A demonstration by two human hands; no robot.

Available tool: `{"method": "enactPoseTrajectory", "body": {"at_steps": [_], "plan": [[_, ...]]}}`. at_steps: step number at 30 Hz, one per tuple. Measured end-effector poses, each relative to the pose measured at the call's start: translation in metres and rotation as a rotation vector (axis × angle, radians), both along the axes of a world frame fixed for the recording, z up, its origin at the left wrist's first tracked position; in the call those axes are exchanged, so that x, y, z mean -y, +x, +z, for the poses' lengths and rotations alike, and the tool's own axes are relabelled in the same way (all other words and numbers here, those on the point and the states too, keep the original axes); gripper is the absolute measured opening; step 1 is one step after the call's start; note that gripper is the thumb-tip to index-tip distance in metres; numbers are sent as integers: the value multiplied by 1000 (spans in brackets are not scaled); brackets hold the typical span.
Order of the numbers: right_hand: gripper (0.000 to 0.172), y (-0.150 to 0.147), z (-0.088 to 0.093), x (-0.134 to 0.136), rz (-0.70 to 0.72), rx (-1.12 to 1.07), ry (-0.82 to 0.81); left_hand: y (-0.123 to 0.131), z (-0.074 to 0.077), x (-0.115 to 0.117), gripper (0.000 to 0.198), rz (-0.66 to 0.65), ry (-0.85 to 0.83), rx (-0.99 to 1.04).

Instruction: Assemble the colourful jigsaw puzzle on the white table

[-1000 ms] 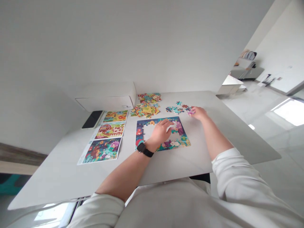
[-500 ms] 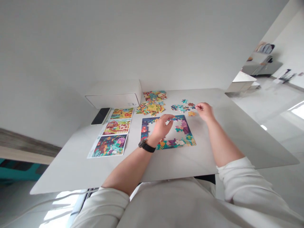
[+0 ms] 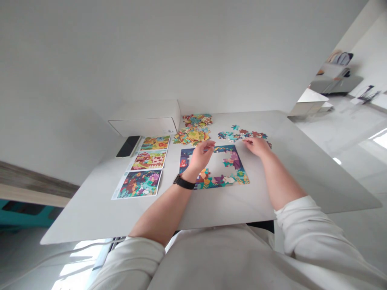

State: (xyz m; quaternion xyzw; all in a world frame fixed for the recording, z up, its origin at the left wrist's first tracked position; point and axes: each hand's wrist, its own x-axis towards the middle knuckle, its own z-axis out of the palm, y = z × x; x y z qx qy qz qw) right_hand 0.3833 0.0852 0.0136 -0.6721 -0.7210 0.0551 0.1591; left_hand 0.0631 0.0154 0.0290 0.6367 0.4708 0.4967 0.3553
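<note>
A partly built jigsaw puzzle (image 3: 238,175) lies on the white table (image 3: 302,173), with its border joined and its middle bare. My left hand (image 3: 200,156), with a black watch on the wrist, hovers over the puzzle's top edge. Its fingers are pinched on a small puzzle piece. My right hand (image 3: 257,146) rests just right of the puzzle's top right corner, fingertips closed on an orange puzzle piece (image 3: 245,141). A small group of loose pieces (image 3: 234,135) lies just beyond it. A bigger pile of pieces (image 3: 193,135) sits behind the puzzle.
A sheet with three reference pictures (image 3: 145,167) lies left of the puzzle. A black phone (image 3: 128,146) and a white box (image 3: 145,119) are at the back left by the wall. The table's right edge drops to a glossy floor.
My left hand has lifted off the puzzle's middle and moved up to its top edge, closing its fingers. My right hand has drawn back from the loose pieces toward the puzzle's corner.
</note>
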Motion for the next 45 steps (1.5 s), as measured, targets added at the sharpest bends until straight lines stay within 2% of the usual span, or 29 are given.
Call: {"method": "enactPoseTrajectory", "body": {"at_steps": [5,7,10,15,18,21,26,29,32,37,43,45], "plan": [[38,1,2,1,-150,-63,133,-6,-3,-9,23,5,-61,134],[37,-1,5,1,-167,-109,163,-9,-3,-10,23,4,-92,165],[35,-16,13,5,-50,-213,175,-11,1,-8,27,13,-115,205],[38,-64,25,26,243,-407,179,-8,7,-3,43,-7,-174,220],[37,-89,29,44,329,-424,164,-6,7,-2,43,-54,-180,161],[40,-102,31,56,370,-427,146,-4,5,-2,39,-123,-174,103],[44,-105,30,59,397,-464,128,-5,2,-4,33,-127,-176,43],[43,-103,27,58,413,-526,143,-6,1,-6,33,-92,-177,98],[40,-102,25,57,493,-536,229,-8,-1,-7,34,-37,-186,176],[36,-103,25,59,656,-412,382,-10,-2,-8,38,-6,-184,207],[33,-103,29,61,613,-396,347,-9,0,-8,34,4,-170,220],[34,-101,29,60,587,-411,328,-9,0,-7,29,10,-116,227]]}}
